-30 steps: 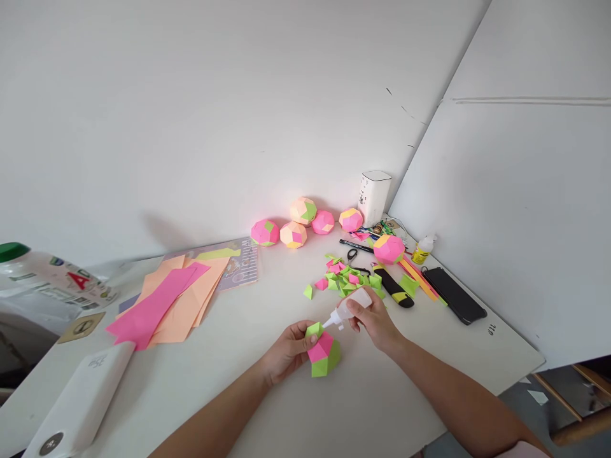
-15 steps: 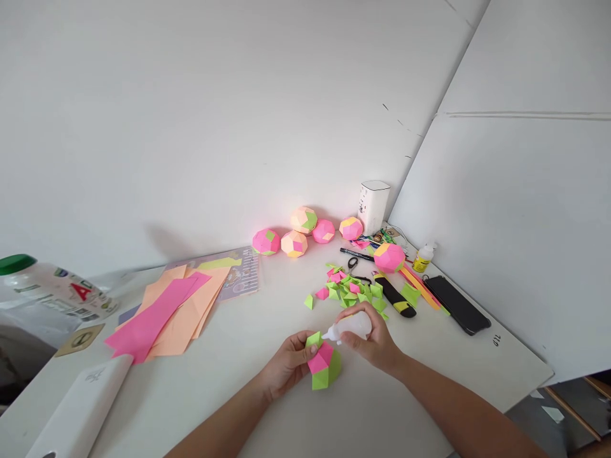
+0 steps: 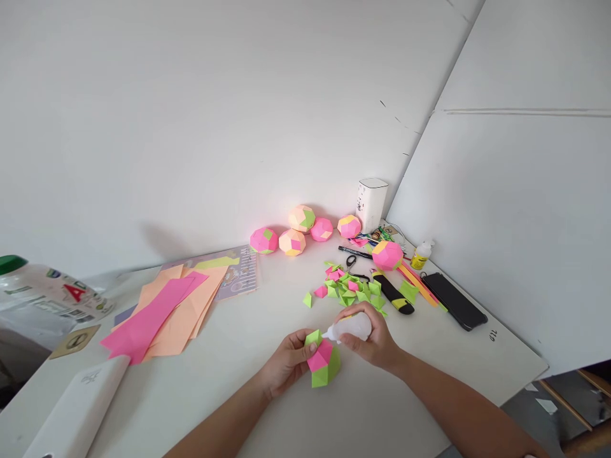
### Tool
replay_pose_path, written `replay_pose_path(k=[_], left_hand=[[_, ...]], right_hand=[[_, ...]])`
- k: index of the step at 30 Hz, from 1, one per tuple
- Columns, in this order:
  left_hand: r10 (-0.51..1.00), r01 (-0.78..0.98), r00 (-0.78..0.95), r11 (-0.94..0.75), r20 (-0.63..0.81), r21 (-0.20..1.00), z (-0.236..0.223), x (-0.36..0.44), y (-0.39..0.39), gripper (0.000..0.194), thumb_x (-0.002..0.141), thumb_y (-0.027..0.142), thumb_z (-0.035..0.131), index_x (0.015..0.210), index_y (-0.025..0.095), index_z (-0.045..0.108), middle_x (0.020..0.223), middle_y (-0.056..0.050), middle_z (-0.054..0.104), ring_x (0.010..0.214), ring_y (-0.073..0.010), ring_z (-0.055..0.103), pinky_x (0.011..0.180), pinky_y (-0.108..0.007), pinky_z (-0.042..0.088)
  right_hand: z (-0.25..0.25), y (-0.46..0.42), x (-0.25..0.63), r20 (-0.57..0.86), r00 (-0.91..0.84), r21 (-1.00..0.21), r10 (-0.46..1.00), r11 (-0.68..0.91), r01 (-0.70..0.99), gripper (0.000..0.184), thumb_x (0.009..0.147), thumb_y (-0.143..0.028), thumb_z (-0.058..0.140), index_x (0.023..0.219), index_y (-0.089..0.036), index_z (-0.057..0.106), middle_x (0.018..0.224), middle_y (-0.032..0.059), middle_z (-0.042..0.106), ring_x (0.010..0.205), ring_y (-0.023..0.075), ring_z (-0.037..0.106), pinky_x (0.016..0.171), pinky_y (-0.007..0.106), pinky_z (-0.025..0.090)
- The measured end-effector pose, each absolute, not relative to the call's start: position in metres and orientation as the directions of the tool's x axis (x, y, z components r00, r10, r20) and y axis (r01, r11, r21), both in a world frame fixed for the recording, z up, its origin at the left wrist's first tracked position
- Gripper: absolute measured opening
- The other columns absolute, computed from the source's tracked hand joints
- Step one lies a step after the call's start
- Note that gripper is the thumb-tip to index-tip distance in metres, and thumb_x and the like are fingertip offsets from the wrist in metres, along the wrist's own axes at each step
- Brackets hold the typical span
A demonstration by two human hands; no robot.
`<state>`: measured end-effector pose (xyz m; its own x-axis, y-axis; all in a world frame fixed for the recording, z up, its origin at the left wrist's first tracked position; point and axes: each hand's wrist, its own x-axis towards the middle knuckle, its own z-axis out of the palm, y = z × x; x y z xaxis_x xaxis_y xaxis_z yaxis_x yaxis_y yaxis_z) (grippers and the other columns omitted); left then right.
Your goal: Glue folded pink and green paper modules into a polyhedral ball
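Note:
My left hand (image 3: 290,364) pinches a partly built paper ball (image 3: 321,357) of pink and green folded facets, thumb on its near face. In my right hand (image 3: 370,337) is a white glue bottle (image 3: 351,327), tipped sideways with its nozzle at the upper green facet. Whether glue is coming out is too small to see. Just beyond both hands lies a loose pile of small green and pink folded paper pieces (image 3: 352,287). One green piece (image 3: 307,299) sits apart at the pile's left.
Several finished paper balls (image 3: 292,242) stand along the wall. A box cutter (image 3: 392,292), a black phone (image 3: 454,300) and a second glue bottle (image 3: 422,254) are at right. Paper sheets (image 3: 167,315), a white slab-like device (image 3: 79,407) and a green-capped bottle (image 3: 52,292) lie left.
The view has shifted slightly, so the background sits a little further left. Both hands keep nearly the same pose, the nozzle still at the green facet.

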<state>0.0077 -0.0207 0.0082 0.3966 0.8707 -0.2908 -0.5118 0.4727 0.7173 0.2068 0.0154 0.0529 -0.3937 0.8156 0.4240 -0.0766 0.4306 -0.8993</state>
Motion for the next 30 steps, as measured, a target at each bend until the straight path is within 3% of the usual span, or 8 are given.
replay_pose_path(k=[13,21,30], left_hand=[[0.871,-0.513,0.402,0.468,-0.28,0.719,0.0073,0.0073,-0.0208,0.015,0.07,0.021,0.074,0.083,0.015,0.069,0.076,-0.004,0.07,0.07,-0.0156,0.063,0.07,-0.028,0.047],[0.872,-0.502,0.397,0.467,-0.285,0.728,0.0081,0.0077,-0.0208,0.017,0.07,0.021,0.074,0.085,0.016,0.069,0.08,-0.005,0.071,0.073,-0.0167,0.063,0.071,-0.03,0.047],[0.87,-0.493,0.391,0.474,-0.301,0.729,0.0096,0.0073,-0.0219,0.017,0.069,0.022,0.075,0.083,0.015,0.069,0.078,-0.005,0.07,0.071,-0.0165,0.063,0.07,-0.029,0.048]], right_hand=[[0.0529,0.0171,0.2076,0.276,-0.374,-0.961,0.885,0.24,-0.139,0.026,0.076,-0.036,0.069,0.091,-0.022,0.052,0.09,0.0058,0.065,0.075,0.0182,0.061,0.062,0.029,0.049],[0.0572,0.015,0.2068,0.263,-0.437,-0.965,0.86,0.232,-0.124,0.025,0.074,-0.034,0.07,0.087,-0.02,0.054,0.083,0.0034,0.064,0.069,0.0154,0.057,0.059,0.027,0.046],[0.0538,0.0162,0.2055,0.176,-0.43,-0.981,0.885,0.121,-0.153,0.028,0.073,-0.037,0.071,0.085,-0.021,0.051,0.083,0.0029,0.063,0.062,0.0133,0.056,0.053,0.026,0.045]])
